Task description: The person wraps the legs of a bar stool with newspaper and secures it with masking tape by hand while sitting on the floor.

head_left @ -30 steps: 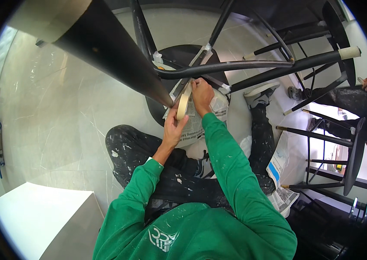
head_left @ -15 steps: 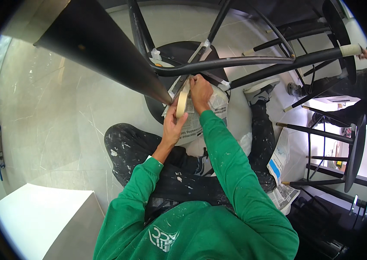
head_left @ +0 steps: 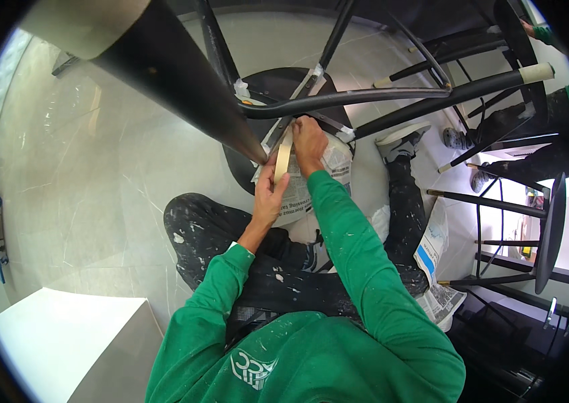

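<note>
A roll of cream masking tape [head_left: 283, 161] is gripped in my left hand [head_left: 268, 198], its fingers curled round the side. My right hand [head_left: 310, 143] is closed just above it, where a pale strip runs up from the roll; the fingertips partly hide its end. Both hands work over an upturned black stool [head_left: 236, 151], close to its metal cross bracket [head_left: 277, 131]. Newspaper [head_left: 298, 201] covers part of the seat's underside. White wrapping shows at the leg bases. One thick black leg [head_left: 183, 80] rises toward me on the left, its tip covered in pale tape.
More black stools [head_left: 519, 210] lie on their sides at the right, with another person's legs [head_left: 533, 161] behind them. Loose newspaper [head_left: 439, 295] lies by my right knee. A white box-like piece [head_left: 69, 336] stands at lower left. Grey tile floor [head_left: 89, 201] extends left.
My view has shifted slightly, and the tape roll shows more edge-on. Both hands stay at the same spot. At the right, the other person's hand has moved away from the taped leg tip.
</note>
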A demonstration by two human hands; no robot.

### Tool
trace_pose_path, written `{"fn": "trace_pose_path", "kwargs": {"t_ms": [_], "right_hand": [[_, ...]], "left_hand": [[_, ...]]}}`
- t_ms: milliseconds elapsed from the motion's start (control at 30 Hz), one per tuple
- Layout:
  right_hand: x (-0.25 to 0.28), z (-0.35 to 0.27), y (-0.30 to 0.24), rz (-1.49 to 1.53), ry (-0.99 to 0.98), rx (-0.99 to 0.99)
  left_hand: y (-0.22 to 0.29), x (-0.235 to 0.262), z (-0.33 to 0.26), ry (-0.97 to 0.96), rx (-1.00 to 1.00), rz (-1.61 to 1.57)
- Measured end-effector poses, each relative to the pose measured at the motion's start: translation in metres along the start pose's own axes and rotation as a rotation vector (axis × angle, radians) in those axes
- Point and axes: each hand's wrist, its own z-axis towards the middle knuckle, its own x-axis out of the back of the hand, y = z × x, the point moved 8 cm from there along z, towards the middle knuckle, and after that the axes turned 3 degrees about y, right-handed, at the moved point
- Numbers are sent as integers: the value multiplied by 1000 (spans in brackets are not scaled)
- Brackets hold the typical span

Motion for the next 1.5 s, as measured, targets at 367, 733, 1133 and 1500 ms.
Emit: {"fn": "trace_pose_path", "kwargs": {"t_ms": [367, 733, 1133, 1500], "right_hand": [[-8, 1, -3, -42, -60, -42], [-4, 3, 5, 18, -36, -121], [1, 1, 2, 18, -11, -98], [2, 1, -2, 11, -37, -111]], "left_hand": [[53, 2, 2, 86, -114, 607], [92, 13, -5, -134, 113, 790], [80, 50, -6, -169, 368, 994], [59, 55, 12, -342, 743, 600]]}}
